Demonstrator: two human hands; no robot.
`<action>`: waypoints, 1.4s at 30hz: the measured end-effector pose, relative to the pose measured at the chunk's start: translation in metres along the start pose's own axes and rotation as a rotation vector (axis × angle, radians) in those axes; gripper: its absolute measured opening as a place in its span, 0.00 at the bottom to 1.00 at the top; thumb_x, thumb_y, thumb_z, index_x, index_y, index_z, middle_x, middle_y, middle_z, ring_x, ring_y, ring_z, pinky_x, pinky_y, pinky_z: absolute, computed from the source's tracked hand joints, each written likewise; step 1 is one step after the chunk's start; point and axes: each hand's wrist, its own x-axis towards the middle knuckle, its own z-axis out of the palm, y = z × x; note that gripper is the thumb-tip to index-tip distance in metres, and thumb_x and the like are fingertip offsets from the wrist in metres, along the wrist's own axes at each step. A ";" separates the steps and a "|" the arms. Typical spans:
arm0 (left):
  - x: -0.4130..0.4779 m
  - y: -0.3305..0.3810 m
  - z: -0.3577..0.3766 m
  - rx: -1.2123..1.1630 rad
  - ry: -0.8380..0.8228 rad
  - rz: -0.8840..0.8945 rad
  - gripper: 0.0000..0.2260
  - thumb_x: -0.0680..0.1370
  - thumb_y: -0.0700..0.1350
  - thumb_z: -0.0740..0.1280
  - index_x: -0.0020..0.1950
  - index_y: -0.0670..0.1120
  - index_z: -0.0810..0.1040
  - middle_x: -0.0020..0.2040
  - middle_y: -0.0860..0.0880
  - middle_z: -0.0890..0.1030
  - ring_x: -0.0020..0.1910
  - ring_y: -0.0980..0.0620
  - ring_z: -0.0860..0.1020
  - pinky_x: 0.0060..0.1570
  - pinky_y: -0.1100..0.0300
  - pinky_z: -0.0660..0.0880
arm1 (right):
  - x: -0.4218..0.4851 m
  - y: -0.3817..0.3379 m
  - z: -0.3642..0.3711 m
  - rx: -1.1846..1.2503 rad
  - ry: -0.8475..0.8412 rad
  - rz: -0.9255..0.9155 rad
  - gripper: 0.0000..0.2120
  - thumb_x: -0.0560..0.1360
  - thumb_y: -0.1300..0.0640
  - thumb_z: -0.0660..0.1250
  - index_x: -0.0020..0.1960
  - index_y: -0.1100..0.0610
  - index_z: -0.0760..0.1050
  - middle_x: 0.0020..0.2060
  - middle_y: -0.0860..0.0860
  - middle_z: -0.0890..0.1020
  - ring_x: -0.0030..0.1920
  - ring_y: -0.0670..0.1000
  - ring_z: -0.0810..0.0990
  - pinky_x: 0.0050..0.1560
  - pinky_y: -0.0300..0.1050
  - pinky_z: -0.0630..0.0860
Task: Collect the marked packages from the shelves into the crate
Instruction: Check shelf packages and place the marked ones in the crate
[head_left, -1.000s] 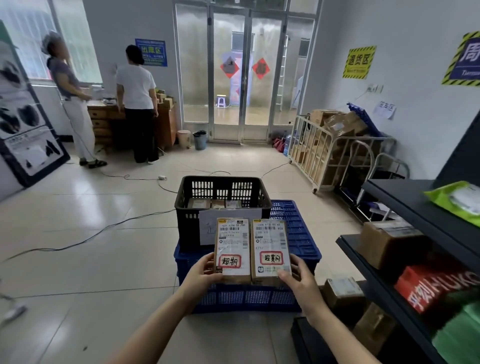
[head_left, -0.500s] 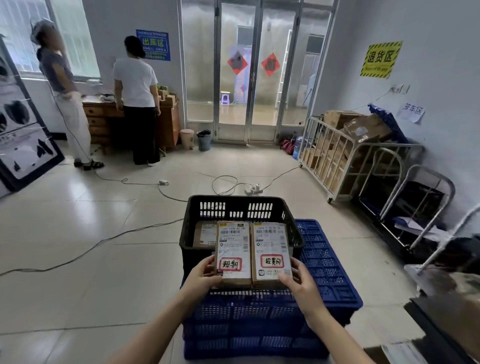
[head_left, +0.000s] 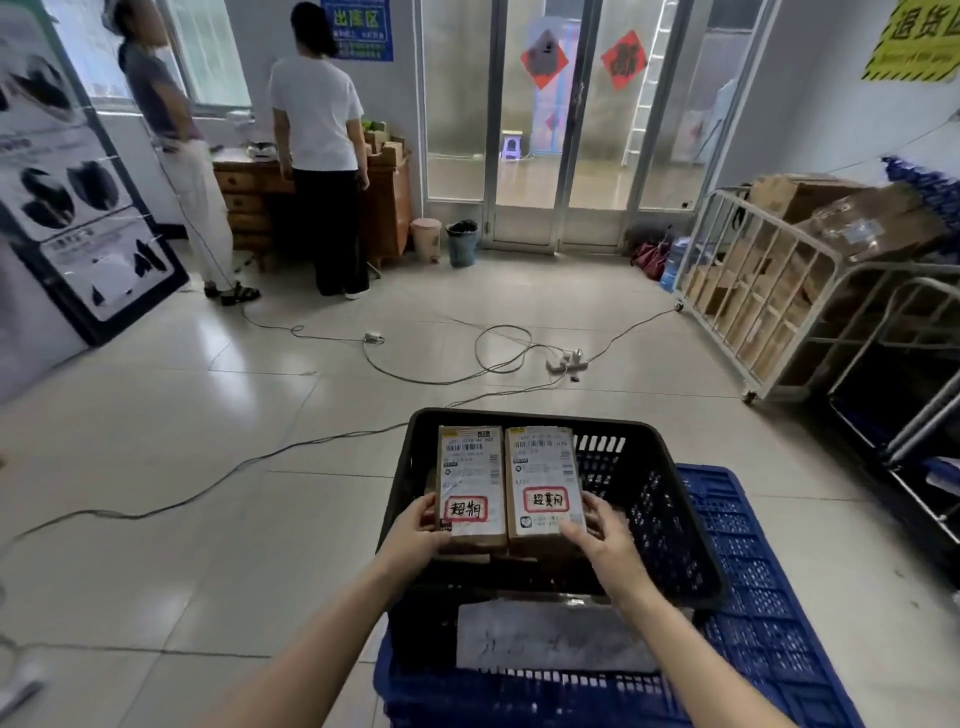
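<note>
Marked packages, two of them, were held side by side over the open black crate (head_left: 675, 499), each bearing a red-ringed mark on its upper face. The left grip (head_left: 415, 535) curled round the outer lower corner of the left package (head_left: 471, 486), and the right grip (head_left: 602, 540) clasped the right package (head_left: 543, 483) in the same way. The two boxes touched along their inner edges. They lay within the crate's rim as the head camera saw it, though how far above its bottom could not be told. The crate stood on a blue crate (head_left: 753, 623), set toward its left side.

The hazard, by my judgement, was that the pair was carried as one slab, each box held at one corner only. Uneven pressure could let the seam hinge and a box fall on edge. What looked like other boxes lay below, mostly hidden, so either package might land tilted. A hard drop could also jolt the upper crate on its perch.
</note>
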 end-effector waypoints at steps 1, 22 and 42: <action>0.018 0.000 0.000 0.012 0.008 -0.016 0.29 0.74 0.34 0.69 0.73 0.42 0.64 0.62 0.42 0.77 0.61 0.46 0.76 0.63 0.50 0.74 | 0.020 0.004 0.001 -0.012 -0.011 0.011 0.19 0.75 0.53 0.66 0.64 0.47 0.66 0.57 0.48 0.75 0.57 0.48 0.72 0.57 0.45 0.69; 0.230 -0.065 0.008 0.141 0.034 -0.459 0.29 0.74 0.32 0.68 0.73 0.43 0.64 0.64 0.43 0.77 0.63 0.46 0.75 0.66 0.50 0.71 | 0.230 0.116 0.034 -0.207 -0.195 0.408 0.24 0.77 0.54 0.62 0.71 0.53 0.61 0.66 0.52 0.73 0.55 0.43 0.74 0.51 0.37 0.73; 0.190 -0.026 -0.005 0.794 -0.286 -0.010 0.30 0.77 0.43 0.65 0.76 0.43 0.56 0.74 0.45 0.64 0.73 0.49 0.63 0.72 0.56 0.61 | 0.146 0.059 0.038 -0.399 0.093 0.315 0.27 0.79 0.52 0.59 0.75 0.56 0.55 0.73 0.53 0.62 0.72 0.52 0.61 0.70 0.48 0.61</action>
